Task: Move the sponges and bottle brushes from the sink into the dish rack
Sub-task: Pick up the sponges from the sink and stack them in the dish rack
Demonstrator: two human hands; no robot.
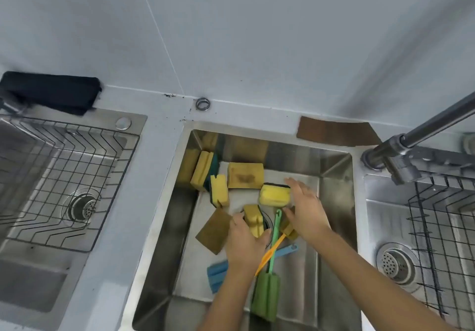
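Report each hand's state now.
Left hand: shut on yellow sponge.
Right hand: open, against another yellow sponge, not gripping.

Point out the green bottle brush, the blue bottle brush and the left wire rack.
green bottle brush (266, 295), head view, on its foam head
blue bottle brush (217, 275), head view, on its foam head
left wire rack (77, 161), head view, on its grid floor

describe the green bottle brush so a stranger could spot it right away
Look in the middle sink, between the two basins with wire racks. Between the forearms lies the green bottle brush, foam head nearest the camera. Its handle is green; the crossing brushes' handles are orange and blue.
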